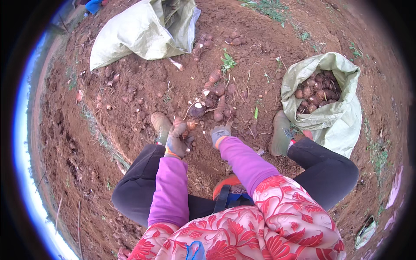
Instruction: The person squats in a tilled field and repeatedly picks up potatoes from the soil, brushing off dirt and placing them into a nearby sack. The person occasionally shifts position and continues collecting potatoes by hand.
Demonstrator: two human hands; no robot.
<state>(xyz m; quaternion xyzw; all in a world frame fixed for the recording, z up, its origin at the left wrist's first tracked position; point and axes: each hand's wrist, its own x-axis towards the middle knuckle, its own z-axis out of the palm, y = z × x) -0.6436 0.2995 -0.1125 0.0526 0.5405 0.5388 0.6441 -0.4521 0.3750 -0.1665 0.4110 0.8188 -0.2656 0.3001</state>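
Observation:
My left hand (176, 142), in a soiled work glove, is closed around brown taro-like corms (191, 124) beside my left boot. My right hand (220, 134), in a grey glove, is low over the soil just below a heap of corms; its fingertips are hidden, and I cannot tell whether it grips anything. In that heap lie a dark rounded corm (197, 110) with a white cut face and an elongated reddish-brown corm (220, 109). Thin roots trail among them.
An open woven sack (341, 122) full of corms (313, 92) stands by my right boot (280, 135). Another pale woven sack (130, 39) lies at the upper left with its mouth open. Smaller corms (235, 39) dot the reddish soil. Part of another person (93, 6) shows at the top left.

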